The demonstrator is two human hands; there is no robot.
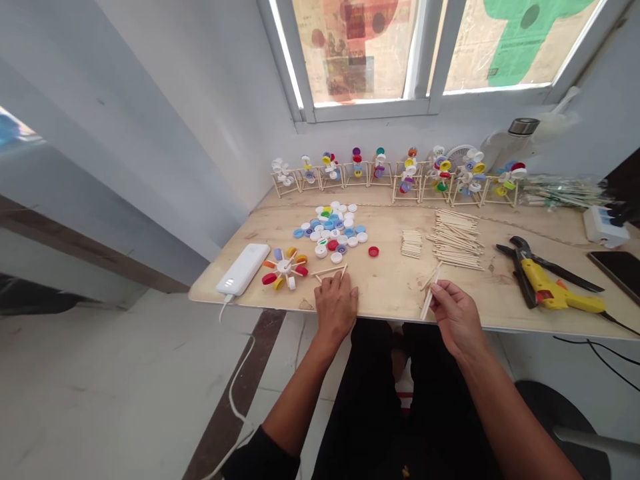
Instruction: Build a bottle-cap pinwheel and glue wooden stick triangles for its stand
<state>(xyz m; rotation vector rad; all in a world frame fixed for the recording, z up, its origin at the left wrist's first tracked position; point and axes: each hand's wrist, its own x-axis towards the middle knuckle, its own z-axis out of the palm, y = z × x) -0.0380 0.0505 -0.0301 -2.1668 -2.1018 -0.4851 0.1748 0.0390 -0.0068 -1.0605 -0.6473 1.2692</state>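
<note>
My left hand (337, 308) is low over the table's front edge, its fingers closed on thin wooden sticks (327, 271) that poke out past the fingertips. Part of those sticks is hidden beneath the hand. Between thumb and fingers of my right hand (457, 317) are pinched a few wooden sticks (427, 304), tilted over the tabletop. Left of my left hand lies a wheel of sticks with coloured bottle caps (284, 267) round its rim. Beyond my right hand are a pile of long sticks (456, 240) and a smaller stack of short sticks (411, 244).
Loose bottle caps (336, 227) are heaped mid-table. Several stick stands with cap wheels (357, 172) line the wall. A white power bank (244, 268) lies left; a yellow glue gun (555, 290), black-handled pliers (520, 257), power strip (606, 225) and phone (617, 270) are right.
</note>
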